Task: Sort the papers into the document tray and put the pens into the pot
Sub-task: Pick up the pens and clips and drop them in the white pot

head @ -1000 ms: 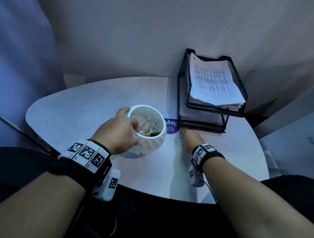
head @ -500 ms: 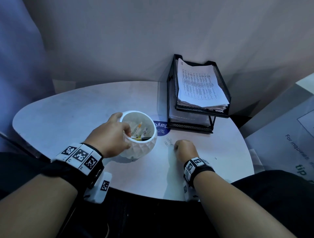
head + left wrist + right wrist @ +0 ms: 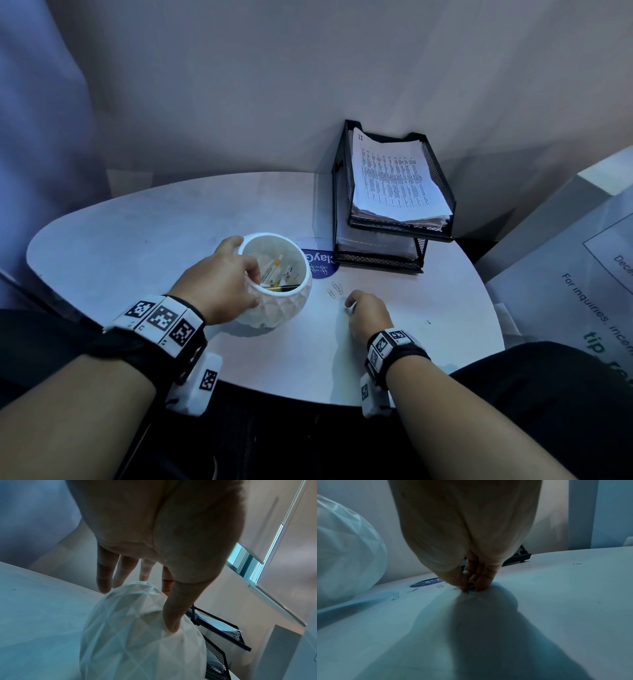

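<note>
A white faceted pot (image 3: pixel 279 305) stands on the table's near middle with several pens (image 3: pixel 272 274) inside. My left hand (image 3: pixel 219 286) grips it: the thumb (image 3: pixel 171 619) presses its wall and the fingers reach round the far side. My right hand (image 3: pixel 364 313) rests right of the pot. Its fingertips (image 3: pixel 481 585) are bunched on the table top, pinching a small clip I can barely make out. A black mesh two-tier document tray (image 3: pixel 342 192) at the back right holds printed papers (image 3: pixel 394 178); I also see the pot (image 3: pixel 342 550) in the right wrist view.
Loose paper clips (image 3: pixel 335 290) lie just beyond my right fingers, near a round blue sticker (image 3: pixel 320 262). The round white table (image 3: pixel 137 240) ends close to my lap. A wall stands behind it, and a printed sheet (image 3: pixel 589 308) lies off to the right.
My right hand has drawn back toward me, from the blue sticker to the near side of the paper clips. The left hand has kept its hold on the pot.
</note>
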{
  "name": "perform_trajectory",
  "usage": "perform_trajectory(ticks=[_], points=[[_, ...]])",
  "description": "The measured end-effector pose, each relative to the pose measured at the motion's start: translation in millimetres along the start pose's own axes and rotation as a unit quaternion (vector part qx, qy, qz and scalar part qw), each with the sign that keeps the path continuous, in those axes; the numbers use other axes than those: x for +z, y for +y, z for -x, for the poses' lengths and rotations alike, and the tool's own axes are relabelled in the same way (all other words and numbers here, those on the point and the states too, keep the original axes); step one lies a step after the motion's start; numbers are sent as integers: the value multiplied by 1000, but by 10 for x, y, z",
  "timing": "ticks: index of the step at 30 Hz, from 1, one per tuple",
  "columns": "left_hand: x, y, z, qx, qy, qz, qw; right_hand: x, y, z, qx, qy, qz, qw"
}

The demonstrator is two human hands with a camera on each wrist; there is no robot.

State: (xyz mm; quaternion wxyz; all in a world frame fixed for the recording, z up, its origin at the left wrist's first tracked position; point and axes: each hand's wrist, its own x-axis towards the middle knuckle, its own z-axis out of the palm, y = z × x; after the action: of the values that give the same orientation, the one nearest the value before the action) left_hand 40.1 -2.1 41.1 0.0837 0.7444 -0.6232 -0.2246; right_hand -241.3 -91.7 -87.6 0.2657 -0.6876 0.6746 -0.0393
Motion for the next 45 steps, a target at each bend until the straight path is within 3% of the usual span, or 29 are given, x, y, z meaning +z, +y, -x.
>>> perform_trajectory(ticks=[11, 19, 28, 34, 37, 40, 45], points=[[6, 8, -23, 1, -4, 4, 1000, 63, -34, 16, 11, 27, -36, 999], [-6, -3, -9, -1, -2, 0, 1000, 81, -69, 49, -10, 15, -3, 1000], [-2, 3, -6, -3, -3, -3, 1000, 81, -92, 80, -84, 9, 101, 991], [-3, 7, -5, -4, -4, -1, 1000, 73, -77, 55, -79, 5, 100, 992], [3, 12, -3, -3, -5, -4, 1000, 48, -93, 45, -28, 7, 28, 999], [-5, 12, 3, -3, -8, -4, 1000, -74, -287, -3, 9, 55, -151, 987], [-3, 6, -8, -1, -12, 0, 1000, -443, -1063, 45, -101, 117, -353, 923]])
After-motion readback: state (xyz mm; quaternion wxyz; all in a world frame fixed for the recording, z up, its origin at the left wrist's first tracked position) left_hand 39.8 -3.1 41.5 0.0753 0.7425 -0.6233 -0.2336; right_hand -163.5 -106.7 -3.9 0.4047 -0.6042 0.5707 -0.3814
